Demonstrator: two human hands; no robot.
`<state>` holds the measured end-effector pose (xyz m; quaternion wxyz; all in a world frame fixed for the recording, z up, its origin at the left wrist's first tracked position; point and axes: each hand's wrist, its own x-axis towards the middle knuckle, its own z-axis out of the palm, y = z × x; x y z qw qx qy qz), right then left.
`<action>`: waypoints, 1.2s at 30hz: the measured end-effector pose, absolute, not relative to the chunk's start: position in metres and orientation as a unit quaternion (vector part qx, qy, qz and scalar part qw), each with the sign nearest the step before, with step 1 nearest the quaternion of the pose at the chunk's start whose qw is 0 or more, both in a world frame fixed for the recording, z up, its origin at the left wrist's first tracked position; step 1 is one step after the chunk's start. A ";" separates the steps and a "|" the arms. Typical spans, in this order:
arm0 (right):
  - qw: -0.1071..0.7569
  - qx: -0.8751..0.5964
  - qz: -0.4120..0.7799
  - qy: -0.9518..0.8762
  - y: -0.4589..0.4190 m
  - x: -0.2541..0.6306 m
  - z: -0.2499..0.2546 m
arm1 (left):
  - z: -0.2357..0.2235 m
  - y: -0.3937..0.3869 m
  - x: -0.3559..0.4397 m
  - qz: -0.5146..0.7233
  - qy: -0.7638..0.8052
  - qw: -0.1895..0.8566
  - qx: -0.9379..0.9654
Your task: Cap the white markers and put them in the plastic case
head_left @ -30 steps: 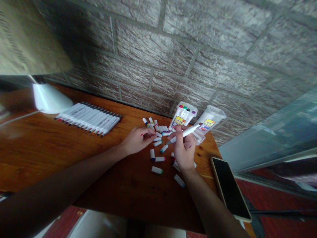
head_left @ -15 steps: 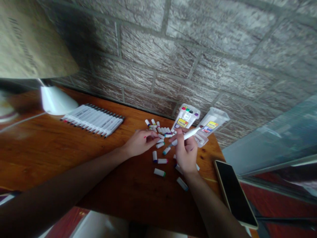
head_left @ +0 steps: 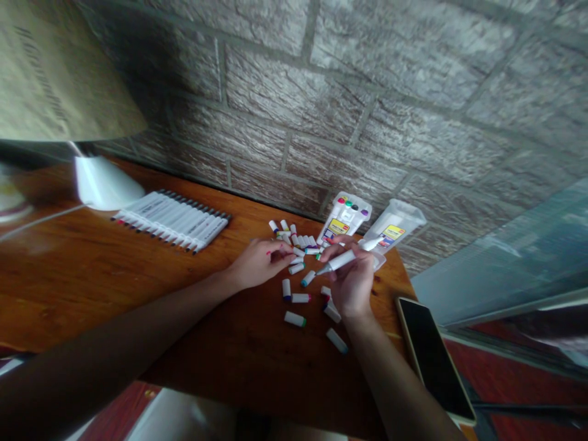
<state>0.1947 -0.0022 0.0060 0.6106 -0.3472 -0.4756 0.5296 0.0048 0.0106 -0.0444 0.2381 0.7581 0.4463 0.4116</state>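
Observation:
My right hand [head_left: 351, 283] is closed round a white marker [head_left: 348, 257] that lies nearly level, its uncapped tip pointing left. My left hand [head_left: 257, 263] rests on the wooden table [head_left: 138, 294] with its fingers curled and its fingertips pinched at the edge of several loose white marker caps [head_left: 294, 266]; what they hold I cannot make out. More caps [head_left: 294, 318] lie scattered under and in front of both hands.
A row of several white markers [head_left: 172, 220] lies at the back left beside a white lamp base [head_left: 105, 182]. Two clear marker cases [head_left: 344, 217] lean near the brick wall. A dark phone [head_left: 434, 358] lies at the right edge.
My right hand has lowered the marker from a raised tilt to nearly level and turned over it. My left hand stays at the caps.

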 end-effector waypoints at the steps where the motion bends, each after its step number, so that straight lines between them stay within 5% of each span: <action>1: 0.608 -0.345 0.543 -0.465 -0.001 0.196 0.008 | -0.045 0.011 0.005 0.412 0.449 0.240 0.756; 9: 0.539 -0.251 0.673 -0.440 -0.006 0.200 0.018 | -0.045 0.010 0.005 0.416 0.444 0.234 0.758; 36: 0.508 -0.188 0.713 -0.445 -0.009 0.217 0.030 | -0.043 0.009 0.006 0.418 0.438 0.237 0.760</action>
